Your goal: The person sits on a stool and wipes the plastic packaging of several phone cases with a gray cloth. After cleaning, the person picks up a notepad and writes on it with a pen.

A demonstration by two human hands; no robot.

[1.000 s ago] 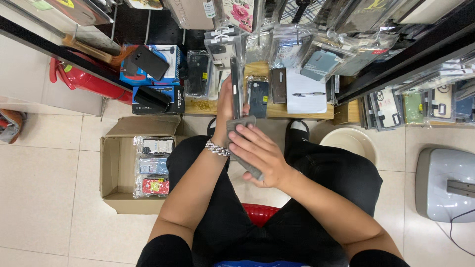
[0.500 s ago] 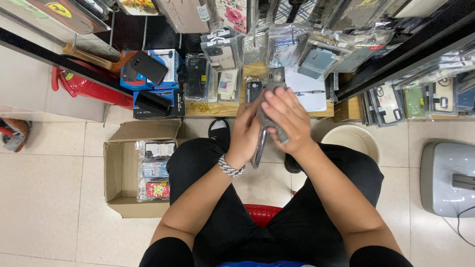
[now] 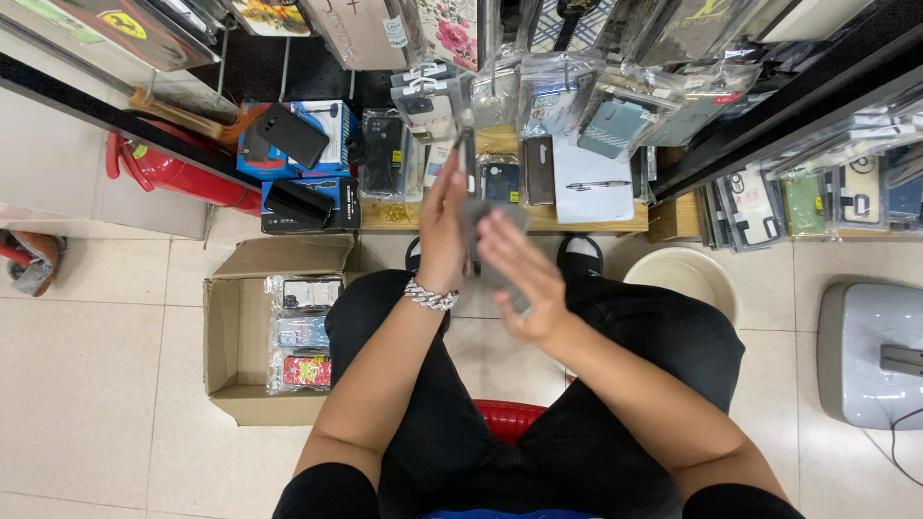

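My left hand (image 3: 444, 231), with a silver bracelet on its wrist, holds a thin dark phone case (image 3: 468, 159) upright on its edge in front of me. My right hand (image 3: 520, 274) is blurred by motion, pressed flat with a grey cloth (image 3: 490, 219) against the side of the case. Both hands are raised over my lap, above my black trousers, as I sit on a red stool (image 3: 508, 419).
An open cardboard box (image 3: 231, 332) with several packaged phone cases stands on the tiled floor to my left. A low wooden shelf (image 3: 538, 219) ahead holds more cases and a white notepad with a pen. A beige basin (image 3: 685, 279) and a grey appliance (image 3: 875, 354) are on the right.
My right hand with the cloth slid down from the top of the case toward my lap. The left hand kept the case upright and shifted slightly left.
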